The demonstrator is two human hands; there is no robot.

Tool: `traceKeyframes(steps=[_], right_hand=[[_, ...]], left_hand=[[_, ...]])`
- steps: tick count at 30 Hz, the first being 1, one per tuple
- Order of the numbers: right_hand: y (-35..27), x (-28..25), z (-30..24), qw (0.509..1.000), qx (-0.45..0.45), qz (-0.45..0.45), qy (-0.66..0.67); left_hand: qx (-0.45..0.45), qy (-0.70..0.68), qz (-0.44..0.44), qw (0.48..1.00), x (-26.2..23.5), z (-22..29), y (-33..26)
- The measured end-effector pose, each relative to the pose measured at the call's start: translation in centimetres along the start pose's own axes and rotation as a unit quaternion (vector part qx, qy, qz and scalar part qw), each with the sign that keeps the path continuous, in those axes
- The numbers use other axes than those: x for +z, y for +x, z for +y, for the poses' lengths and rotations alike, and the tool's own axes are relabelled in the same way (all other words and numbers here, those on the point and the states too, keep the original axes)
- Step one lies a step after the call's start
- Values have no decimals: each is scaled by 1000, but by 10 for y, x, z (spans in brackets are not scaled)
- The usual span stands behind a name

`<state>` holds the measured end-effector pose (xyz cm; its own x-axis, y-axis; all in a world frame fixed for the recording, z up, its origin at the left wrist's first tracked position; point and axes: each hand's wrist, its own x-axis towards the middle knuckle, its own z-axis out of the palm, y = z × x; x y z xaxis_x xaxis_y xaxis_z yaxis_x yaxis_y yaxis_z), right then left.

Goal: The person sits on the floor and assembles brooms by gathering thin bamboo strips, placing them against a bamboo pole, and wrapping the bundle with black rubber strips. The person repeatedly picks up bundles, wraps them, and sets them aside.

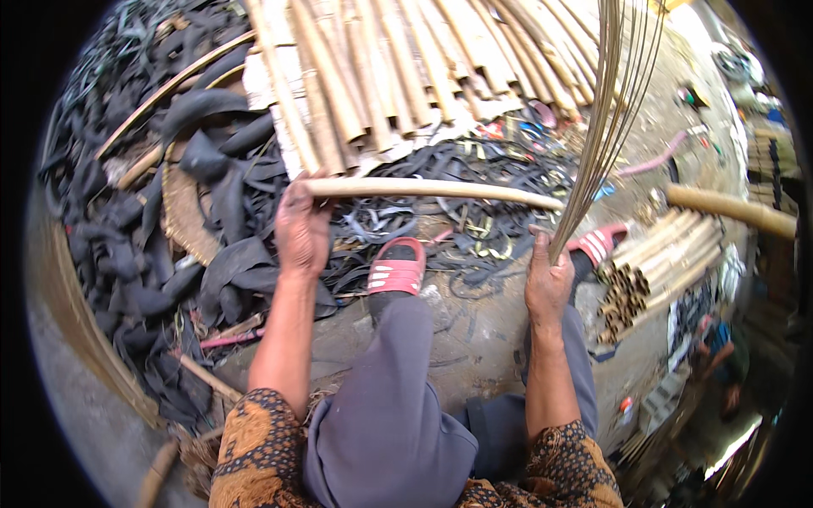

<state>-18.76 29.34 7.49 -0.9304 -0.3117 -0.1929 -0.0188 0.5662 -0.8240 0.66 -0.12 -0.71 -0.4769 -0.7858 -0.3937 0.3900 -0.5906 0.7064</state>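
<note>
My left hand [302,227] is closed around one end of a pale bamboo pole [428,188], which lies almost level across the view. The pole's other end comes close to a fan of long, thin brown sticks [594,140]; whether the two touch I cannot tell. My right hand [549,284] grips the gathered lower end of these sticks, while their tips spread upward past the top edge. Beneath the pole, black rubber strips [474,229] lie tangled on the ground around my pink-sandalled feet [396,269].
Rows of bamboo poles [406,63] lie at the far side. Black rubber scraps [224,178] pile up on the left. To the right sit a stack of cut bamboo tubes [669,254], a single thicker pole [732,212] and a grey block [665,402].
</note>
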Motion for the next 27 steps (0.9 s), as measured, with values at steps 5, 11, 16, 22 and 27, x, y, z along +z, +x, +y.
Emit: traceKeyframes(steps=[5,11,16,22,27], right_hand=[[20,51,-52,983,-150,-100,-26],[42,133,-97,912,-380,-126,-87],[40,160,-123,872,-447,-171,-108],[45,147,-124,860,-455,-223,-53],[49,137,-120,904,-339,-259,18]], left_hand=[[16,-58,-71,996,34,7,-1],[50,-194,-70,977,71,2,-9],[117,-48,-92,988,92,-12,-23],[109,48,-72,990,93,-10,-23],[125,59,-108,985,92,-14,-21]])
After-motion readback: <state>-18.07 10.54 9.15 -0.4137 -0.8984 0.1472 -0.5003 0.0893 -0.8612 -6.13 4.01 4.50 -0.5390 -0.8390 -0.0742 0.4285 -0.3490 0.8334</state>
